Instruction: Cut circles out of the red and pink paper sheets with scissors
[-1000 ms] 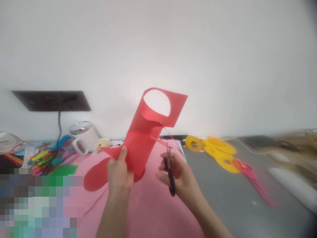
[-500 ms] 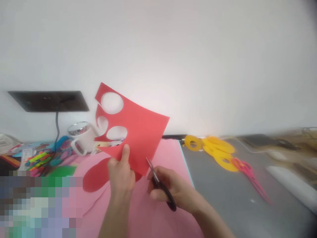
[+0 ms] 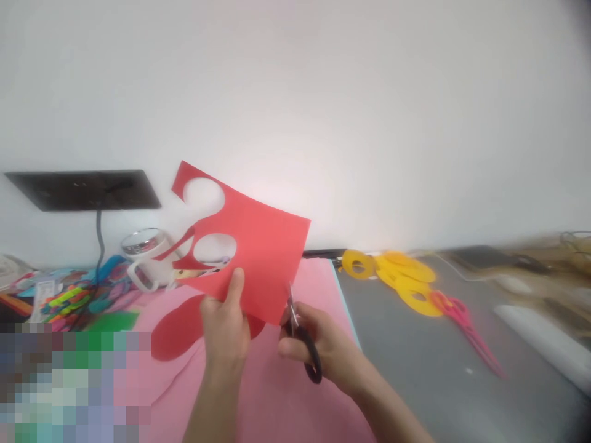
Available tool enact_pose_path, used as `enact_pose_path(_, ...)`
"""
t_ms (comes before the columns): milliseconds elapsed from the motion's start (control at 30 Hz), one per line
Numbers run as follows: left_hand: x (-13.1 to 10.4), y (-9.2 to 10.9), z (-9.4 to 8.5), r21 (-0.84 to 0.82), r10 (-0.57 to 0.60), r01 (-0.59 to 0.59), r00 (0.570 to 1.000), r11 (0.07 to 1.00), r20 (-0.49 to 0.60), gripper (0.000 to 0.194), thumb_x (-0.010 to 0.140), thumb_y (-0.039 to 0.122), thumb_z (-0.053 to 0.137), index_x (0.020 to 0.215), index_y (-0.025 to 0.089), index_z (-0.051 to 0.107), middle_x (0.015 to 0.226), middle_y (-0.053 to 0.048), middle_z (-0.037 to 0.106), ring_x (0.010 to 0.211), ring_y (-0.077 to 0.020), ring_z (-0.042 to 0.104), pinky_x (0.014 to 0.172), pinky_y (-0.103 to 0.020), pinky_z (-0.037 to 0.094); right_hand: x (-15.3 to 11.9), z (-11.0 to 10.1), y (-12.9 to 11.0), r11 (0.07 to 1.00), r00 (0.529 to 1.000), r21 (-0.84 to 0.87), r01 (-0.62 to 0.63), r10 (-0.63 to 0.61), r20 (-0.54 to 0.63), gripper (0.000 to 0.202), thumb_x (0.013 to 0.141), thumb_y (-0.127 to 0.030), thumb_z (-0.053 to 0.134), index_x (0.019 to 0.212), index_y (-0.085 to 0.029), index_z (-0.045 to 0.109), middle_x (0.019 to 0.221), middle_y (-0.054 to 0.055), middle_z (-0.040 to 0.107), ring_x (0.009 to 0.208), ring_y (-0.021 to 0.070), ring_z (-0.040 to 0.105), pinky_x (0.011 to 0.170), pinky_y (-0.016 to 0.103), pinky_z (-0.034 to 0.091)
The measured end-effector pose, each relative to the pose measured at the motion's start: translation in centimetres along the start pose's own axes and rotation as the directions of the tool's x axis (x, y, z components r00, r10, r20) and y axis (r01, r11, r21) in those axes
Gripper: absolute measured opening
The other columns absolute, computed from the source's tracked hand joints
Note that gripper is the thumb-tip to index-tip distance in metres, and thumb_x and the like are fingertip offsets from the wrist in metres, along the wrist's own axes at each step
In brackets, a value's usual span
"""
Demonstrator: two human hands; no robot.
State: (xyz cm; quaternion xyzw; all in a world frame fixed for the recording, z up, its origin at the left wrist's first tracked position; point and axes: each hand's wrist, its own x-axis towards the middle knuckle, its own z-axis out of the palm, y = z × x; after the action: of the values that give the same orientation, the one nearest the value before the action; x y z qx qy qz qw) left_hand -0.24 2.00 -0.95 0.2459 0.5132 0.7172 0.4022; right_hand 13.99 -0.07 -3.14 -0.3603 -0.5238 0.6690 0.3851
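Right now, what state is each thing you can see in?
Red paper, held in left hand, holes cut out.
Black scissors, held in right hand, near the paper's edge; blade opening unclear.
Pink scissors, lying down, blades apparently together.
Yellow rings, lying overlapped.
White mug, standing.
Pink paper, lying spread out.

Gray tbl (image 3: 406, 381) has big pink paper (image 3: 295, 394) on it. To the R, yellow rings (image 3: 357, 264) w/ pink scissors (image 3: 468, 332) touching 'em. To the L, white mug (image 3: 159, 271) & bright bits (image 3: 69, 299).
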Motion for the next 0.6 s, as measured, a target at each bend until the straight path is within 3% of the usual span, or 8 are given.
enact_pose_path(300, -0.52, 0.01, 0.49, 0.077, 0.067, -0.087, 0.970, 0.993, 0.233, 0.036, 0.064, 0.033, 0.082, 0.094, 0.017, 0.070, 0.091, -0.007, 0.072, 0.084, -0.0248, 0.068, 0.074, -0.036, 0.056, 0.03, 0.40, -0.36, 0.995, 0.995, 0.018, 0.099, -0.099, -0.026, 0.044, 0.066, -0.052, 0.082, 0.080, -0.019, 0.057, 0.070, -0.002, 0.053, 0.063, 0.0132, 0.047, 0.059, 0.026, 0.040)
enact_pose_path(433, -0.75, 0.09, 0.68, 0.049, 0.102, -0.116, 0.969, 0.992, 0.225, 0.039, 0.063, 0.032, 0.083, 0.097, 0.019, 0.068, 0.095, -0.008, 0.073, 0.090, -0.0260, 0.069, 0.076, -0.035, 0.056, -0.03, 0.61, -0.39, 0.990, 0.989, 0.032, 0.139, -0.137, -0.060, 0.045, 0.069, -0.057, 0.079, 0.084, -0.019, 0.059, 0.069, -0.002, 0.054, 0.065, 0.0153, 0.052, 0.063, 0.030, 0.045)
enact_pose_path(600, -0.74, -0.06, 0.50, 0.078, 0.124, -0.149, 0.959, 0.986, 0.254, 0.034, 0.066, 0.034, 0.080, 0.094, 0.020, 0.068, 0.090, -0.007, 0.071, 0.082, -0.0246, 0.068, 0.070, -0.035, 0.056, -0.05, 1.00, -0.53, 0.988, 0.986, 0.018, 0.150, -0.149, -0.079, 0.050, 0.068, -0.065, 0.075, 0.079, -0.020, 0.057, 0.064, -0.003, 0.054, 0.060, 0.0147, 0.051, 0.063, 0.032, 0.047)
